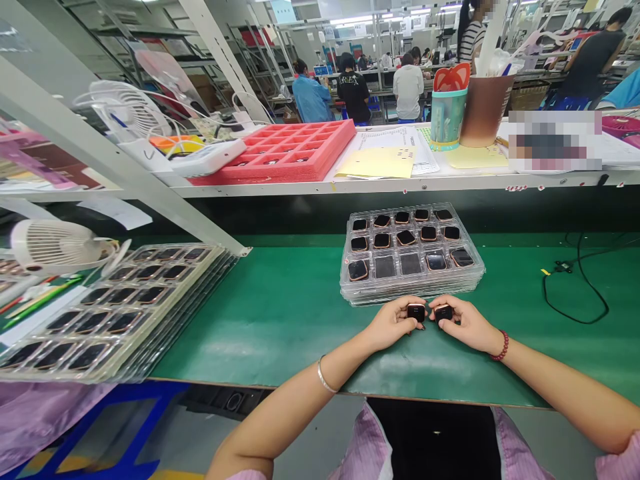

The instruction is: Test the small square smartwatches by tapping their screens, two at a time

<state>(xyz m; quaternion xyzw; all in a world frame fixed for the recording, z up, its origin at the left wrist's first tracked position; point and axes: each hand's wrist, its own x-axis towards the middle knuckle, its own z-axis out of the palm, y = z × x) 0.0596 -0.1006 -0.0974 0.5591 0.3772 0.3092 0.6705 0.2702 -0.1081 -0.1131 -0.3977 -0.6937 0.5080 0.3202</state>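
Note:
Between finger and thumb, my left hand (395, 323) holds a small square watch face (416, 312) with a dark screen and gold rim. A similar watch face (443, 313) is in my right hand (465, 324), close beside the first. Both hands are just above the green table (280, 313), in front of a stack of clear plastic trays (412, 289). The top tray holds several dark watch faces in its compartments; two compartments in its front row have no watch face.
More stacked trays (170, 313) with watch faces stand at the left, by a white fan (55, 245). A black cable (583, 320) lies at the right. The shelf (300, 189) above carries a red foam tray (320, 160) and cups. A slanted post (150, 177) crosses the left side.

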